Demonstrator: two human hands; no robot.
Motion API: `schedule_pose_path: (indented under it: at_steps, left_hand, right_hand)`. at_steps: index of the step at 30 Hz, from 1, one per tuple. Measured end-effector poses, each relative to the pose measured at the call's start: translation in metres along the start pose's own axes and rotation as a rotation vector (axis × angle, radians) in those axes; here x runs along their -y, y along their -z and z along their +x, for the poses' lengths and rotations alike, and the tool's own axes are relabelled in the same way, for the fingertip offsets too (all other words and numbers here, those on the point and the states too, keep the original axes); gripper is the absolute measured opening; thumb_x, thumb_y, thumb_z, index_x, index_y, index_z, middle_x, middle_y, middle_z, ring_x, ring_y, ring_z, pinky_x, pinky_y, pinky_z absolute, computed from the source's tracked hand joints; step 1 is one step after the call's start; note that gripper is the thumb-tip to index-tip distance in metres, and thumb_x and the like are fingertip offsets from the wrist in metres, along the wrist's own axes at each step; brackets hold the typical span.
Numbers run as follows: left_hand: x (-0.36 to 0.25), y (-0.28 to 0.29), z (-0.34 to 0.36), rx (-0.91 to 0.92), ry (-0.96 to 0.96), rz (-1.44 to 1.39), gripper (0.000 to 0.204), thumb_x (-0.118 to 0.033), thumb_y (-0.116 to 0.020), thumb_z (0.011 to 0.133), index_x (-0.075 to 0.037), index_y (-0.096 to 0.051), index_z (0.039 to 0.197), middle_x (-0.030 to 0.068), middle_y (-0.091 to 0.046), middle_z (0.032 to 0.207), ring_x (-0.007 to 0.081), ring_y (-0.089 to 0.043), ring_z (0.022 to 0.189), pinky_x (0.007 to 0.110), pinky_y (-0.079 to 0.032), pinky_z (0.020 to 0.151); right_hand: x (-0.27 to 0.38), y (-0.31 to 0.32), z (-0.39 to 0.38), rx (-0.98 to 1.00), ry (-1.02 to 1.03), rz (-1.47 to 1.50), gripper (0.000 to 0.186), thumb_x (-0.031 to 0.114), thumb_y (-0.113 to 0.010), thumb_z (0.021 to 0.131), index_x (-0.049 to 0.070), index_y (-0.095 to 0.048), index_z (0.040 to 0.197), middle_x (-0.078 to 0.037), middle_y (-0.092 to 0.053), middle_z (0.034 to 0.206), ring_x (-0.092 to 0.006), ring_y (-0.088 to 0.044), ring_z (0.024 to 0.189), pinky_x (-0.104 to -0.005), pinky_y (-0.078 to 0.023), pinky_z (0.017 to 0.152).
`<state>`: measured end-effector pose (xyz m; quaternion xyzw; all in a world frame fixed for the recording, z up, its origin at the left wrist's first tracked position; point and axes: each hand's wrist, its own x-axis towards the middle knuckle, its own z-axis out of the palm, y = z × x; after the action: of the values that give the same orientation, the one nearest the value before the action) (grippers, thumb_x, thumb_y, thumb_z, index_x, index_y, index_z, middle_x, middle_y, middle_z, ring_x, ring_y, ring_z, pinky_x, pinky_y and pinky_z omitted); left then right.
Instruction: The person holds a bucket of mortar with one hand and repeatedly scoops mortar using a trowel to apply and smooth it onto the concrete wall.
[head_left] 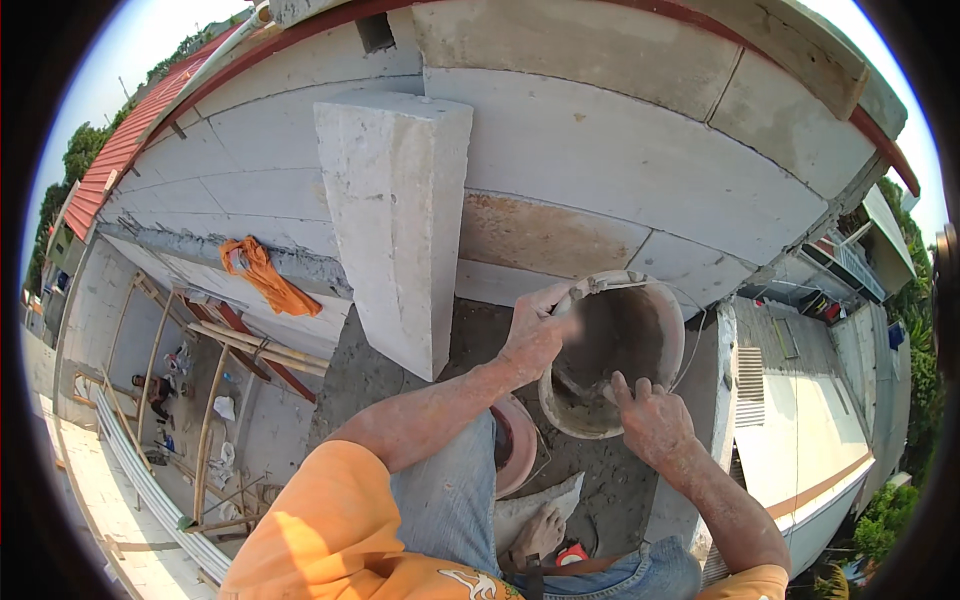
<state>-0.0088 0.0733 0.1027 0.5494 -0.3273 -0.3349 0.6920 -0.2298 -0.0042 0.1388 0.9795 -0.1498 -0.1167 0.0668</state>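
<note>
A pale, mortar-smeared bucket (668, 340) with a wire handle stands between my hands, its mouth facing up toward me. Dark grey mortar residue (610, 325) coats the inside. My left hand (537, 335) is closed at its left rim; a blurred patch hides the fingertips. At the near rim, my right hand (655, 420) is closed with the index finger pointing into the bucket. A small pale end shows by its fingers, but I cannot make out what it is. A second, pinkish bucket (517, 450) sits below my left forearm, partly hidden by my knee.
A tall white block (390, 210) leans on the block wall (600, 140) ahead. An orange cloth (268, 278) hangs over a ledge to the left. Below left is a deep drop with bamboo poles (210, 430) and a person (157, 393). Rooftops (800, 430) lie lower right.
</note>
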Motion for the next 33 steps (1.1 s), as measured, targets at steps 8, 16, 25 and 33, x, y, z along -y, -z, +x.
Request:
schedule_pose_path:
  at_steps: [8, 16, 25, 33]
  left_hand:
    - [-0.003, -0.008, -0.005, 0.052, -0.037, -0.017, 0.05, -0.001, -0.059, 0.072, 0.002, -0.069, 0.121, -0.0039, -0.06, 0.086, 0.0064, -0.047, 0.078, 0.023, -0.042, 0.069]
    - [0.006, -0.001, -0.006, 0.031, -0.01, -0.061, 0.049, -0.001, -0.06, 0.071, 0.003, -0.069, 0.119, -0.0046, -0.059, 0.086, 0.0066, -0.047, 0.076, 0.022, -0.041, 0.069]
    - [0.012, 0.002, 0.006, 0.076, -0.039, -0.095, 0.045, 0.002, -0.061, 0.07, 0.002, -0.072, 0.113, -0.005, -0.06, 0.085, 0.0063, -0.048, 0.074, 0.022, -0.04, 0.069]
    - [0.007, 0.007, 0.005, 0.011, -0.026, -0.237, 0.048, 0.001, -0.06, 0.069, 0.0, -0.072, 0.117, -0.0067, -0.05, 0.076, 0.0059, -0.041, 0.07, 0.023, -0.037, 0.063]
  right_hand:
    - [-0.025, 0.031, 0.015, -0.162, -0.233, -0.078, 0.054, 0.011, -0.062, 0.086, -0.001, -0.052, 0.138, -0.017, -0.063, 0.098, -0.0292, -0.069, 0.085, -0.0392, -0.058, 0.071]
    - [-0.013, 0.018, -0.012, 0.1, -0.059, -0.105, 0.053, 0.011, -0.065, 0.084, 0.001, -0.055, 0.136, -0.016, -0.063, 0.098, -0.0303, -0.069, 0.088, -0.0392, -0.057, 0.072]
    - [-0.004, 0.012, 0.006, -0.165, -0.084, -0.208, 0.054, 0.01, -0.066, 0.085, 0.001, -0.055, 0.136, -0.013, -0.062, 0.094, -0.0268, -0.068, 0.085, -0.0372, -0.057, 0.069]
    - [-0.019, 0.043, -0.013, -0.133, -0.199, -0.283, 0.049, 0.012, -0.064, 0.087, 0.002, -0.057, 0.134, -0.012, -0.06, 0.095, -0.0238, -0.065, 0.086, -0.0349, -0.054, 0.072]
